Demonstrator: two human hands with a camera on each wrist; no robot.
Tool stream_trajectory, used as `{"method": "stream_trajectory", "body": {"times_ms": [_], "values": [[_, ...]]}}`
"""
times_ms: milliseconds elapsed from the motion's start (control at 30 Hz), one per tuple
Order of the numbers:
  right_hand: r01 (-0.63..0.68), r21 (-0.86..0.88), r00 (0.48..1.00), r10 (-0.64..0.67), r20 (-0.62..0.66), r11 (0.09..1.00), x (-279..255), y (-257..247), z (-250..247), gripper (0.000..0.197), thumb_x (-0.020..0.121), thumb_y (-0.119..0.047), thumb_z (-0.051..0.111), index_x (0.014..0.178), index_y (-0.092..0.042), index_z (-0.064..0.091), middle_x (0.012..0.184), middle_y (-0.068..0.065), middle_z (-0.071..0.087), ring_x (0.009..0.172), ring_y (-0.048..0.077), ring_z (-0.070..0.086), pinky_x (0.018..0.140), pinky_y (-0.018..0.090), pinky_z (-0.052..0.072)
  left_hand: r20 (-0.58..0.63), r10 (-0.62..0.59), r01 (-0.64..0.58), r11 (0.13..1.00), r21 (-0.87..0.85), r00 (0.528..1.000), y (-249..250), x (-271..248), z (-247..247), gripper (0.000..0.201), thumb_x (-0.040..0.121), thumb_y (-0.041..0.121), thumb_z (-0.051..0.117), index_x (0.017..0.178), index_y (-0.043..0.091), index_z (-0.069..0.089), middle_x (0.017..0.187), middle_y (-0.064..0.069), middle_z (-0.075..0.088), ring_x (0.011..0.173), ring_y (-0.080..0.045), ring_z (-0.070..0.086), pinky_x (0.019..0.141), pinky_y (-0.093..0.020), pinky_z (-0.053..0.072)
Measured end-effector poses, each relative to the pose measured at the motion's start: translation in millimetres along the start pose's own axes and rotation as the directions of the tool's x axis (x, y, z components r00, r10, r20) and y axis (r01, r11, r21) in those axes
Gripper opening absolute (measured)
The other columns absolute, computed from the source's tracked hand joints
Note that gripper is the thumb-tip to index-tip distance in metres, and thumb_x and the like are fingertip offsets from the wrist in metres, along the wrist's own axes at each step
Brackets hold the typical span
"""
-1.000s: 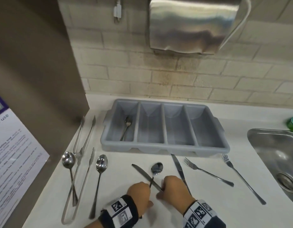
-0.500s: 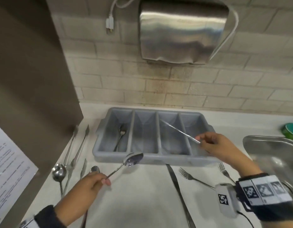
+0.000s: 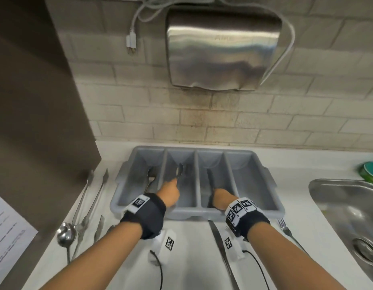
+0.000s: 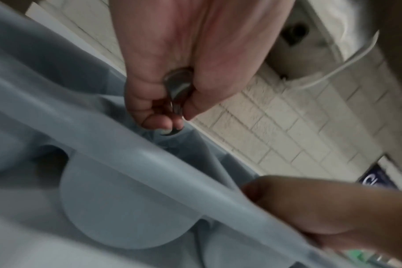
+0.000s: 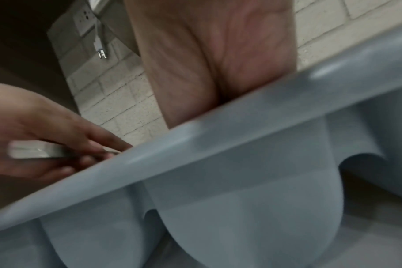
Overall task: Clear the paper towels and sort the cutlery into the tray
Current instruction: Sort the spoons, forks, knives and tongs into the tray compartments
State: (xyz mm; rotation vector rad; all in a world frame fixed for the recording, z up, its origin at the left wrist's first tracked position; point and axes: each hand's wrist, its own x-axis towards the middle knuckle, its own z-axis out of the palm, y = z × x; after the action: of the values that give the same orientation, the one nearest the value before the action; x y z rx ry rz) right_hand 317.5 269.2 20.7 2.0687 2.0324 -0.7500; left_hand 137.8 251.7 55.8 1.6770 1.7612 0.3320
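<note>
The grey four-compartment tray sits against the tiled wall, with one spoon lying in its leftmost compartment. My left hand pinches the handle of a second spoon, whose bowl hangs in the second compartment. In the left wrist view the handle sits between thumb and fingers. My right hand holds a knife, blade pointing away in the third compartment. In the right wrist view the tray rim hides that hand's fingers.
On the white counter before the tray lie a knife and a fork. Left of the tray lie tongs and a ladle. A steel sink is at the right and a brown panel at the left.
Both hands have reached forward into the tray. The left carried its spoon from the tray's front to the second compartment. The right lowered the knife into the third compartment.
</note>
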Motion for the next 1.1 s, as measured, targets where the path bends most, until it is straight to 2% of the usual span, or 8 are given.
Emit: {"method": "stream_trajectory", "body": {"times_ms": [133, 267, 433, 533, 633, 767, 933, 1100], "values": [[0.147, 0.149, 0.979, -0.123, -0.161, 0.978, -33, 3, -14, 0.029, 0.090, -0.001, 0.043, 0.115, 0.003, 0.057, 0.110, 0.020, 0.065, 0.102, 0.033, 0.061, 0.089, 0.027, 0.048, 0.067, -0.075, 0.065, 0.987, 0.145, 0.995, 8, 20, 16, 0.040, 0.096, 0.006, 0.036, 0.135, -0.002, 0.040, 0.140, -0.024, 0.044, 0.128, -0.036, 0.045, 0.107, -0.037, 0.037], [0.295, 0.307, 0.888, -0.141, -0.437, 0.905, -85, 21, -1, 0.011, 0.082, -0.006, 0.057, 0.080, -0.010, 0.066, 0.076, 0.007, 0.059, 0.067, 0.023, 0.055, 0.063, 0.020, 0.042, 0.130, -0.067, 0.041, 0.980, 0.193, 0.989, 1, 27, 25, 0.036, 0.097, 0.009, 0.037, 0.128, -0.006, 0.047, 0.135, -0.024, 0.051, 0.125, -0.034, 0.049, 0.102, -0.033, 0.041], [-0.001, -0.034, 0.999, 0.000, -0.045, 0.999, -129, 45, 44, 0.037, 0.076, -0.047, 0.067, 0.065, -0.017, 0.049, 0.076, 0.001, 0.053, 0.073, 0.018, 0.049, 0.066, 0.025, 0.038, 0.056, 0.084, -0.087, 0.995, 0.051, 0.995, -5, 0, 16, 0.036, 0.095, 0.004, 0.040, 0.129, -0.006, 0.046, 0.136, -0.025, 0.050, 0.125, -0.035, 0.048, 0.105, -0.035, 0.038], [-0.059, -0.091, 0.997, 0.064, 0.048, 0.994, -135, 48, 74, 0.039, 0.077, -0.044, 0.067, 0.064, -0.018, 0.041, 0.085, 0.003, 0.053, 0.080, 0.019, 0.050, 0.071, 0.026, 0.039, -0.129, 0.253, -0.256, 0.967, -0.012, 0.959, -20, -44, 11, 0.041, 0.092, 0.000, 0.046, 0.133, 0.004, 0.049, 0.135, -0.019, 0.050, 0.126, -0.029, 0.047, 0.110, -0.032, 0.033], [-0.039, -0.031, 0.998, 0.037, -0.050, 0.999, -134, 45, 94, 0.011, 0.079, -0.026, 0.062, 0.080, -0.017, 0.057, 0.090, 0.004, 0.060, 0.090, 0.023, 0.060, 0.072, 0.027, 0.042, -0.226, 0.302, -0.309, 0.951, 0.002, 0.926, -52, -87, 11, 0.035, 0.088, -0.001, 0.052, 0.120, 0.011, 0.061, 0.122, -0.008, 0.057, 0.114, -0.022, 0.053, 0.100, -0.025, 0.037], [-0.010, -0.017, 0.998, 0.009, -0.058, 1.000, -141, 31, 102, 0.012, 0.071, -0.026, 0.063, 0.071, -0.018, 0.054, 0.074, -0.002, 0.052, 0.070, 0.019, 0.052, 0.056, 0.023, 0.035, -0.279, 0.074, -0.036, 0.989, 0.141, 0.957, -114, -123, 12, 0.017, 0.085, 0.011, 0.058, 0.101, 0.015, 0.063, 0.110, -0.005, 0.059, 0.101, -0.025, 0.059, 0.088, -0.031, 0.045], [0.140, 0.162, 0.987, -0.126, -0.095, 0.977, -155, 5, 94, 0.027, 0.069, -0.027, 0.064, 0.057, -0.028, 0.039, 0.058, -0.008, 0.047, 0.057, 0.014, 0.047, 0.047, 0.019, 0.031, -0.162, -0.307, 0.336, 0.919, 0.206, 0.938, -170, -149, 17, 0.034, 0.084, 0.026, 0.062, 0.109, 0.006, 0.050, 0.111, -0.012, 0.058, 0.103, -0.027, 0.059, 0.087, -0.033, 0.047], [0.326, 0.373, 0.885, -0.143, -0.443, 0.869, -142, -15, 33, 0.009, 0.087, -0.019, 0.057, 0.083, -0.023, 0.050, 0.063, -0.002, 0.055, 0.053, 0.010, 0.049, 0.048, 0.028, 0.035, -0.132, -0.379, 0.400, 0.877, 0.265, 0.916, -188, -150, 27, 0.026, 0.090, 0.023, 0.056, 0.108, 0.004, 0.056, 0.110, -0.011, 0.066, 0.105, -0.025, 0.062, 0.088, -0.028, 0.048]]}}
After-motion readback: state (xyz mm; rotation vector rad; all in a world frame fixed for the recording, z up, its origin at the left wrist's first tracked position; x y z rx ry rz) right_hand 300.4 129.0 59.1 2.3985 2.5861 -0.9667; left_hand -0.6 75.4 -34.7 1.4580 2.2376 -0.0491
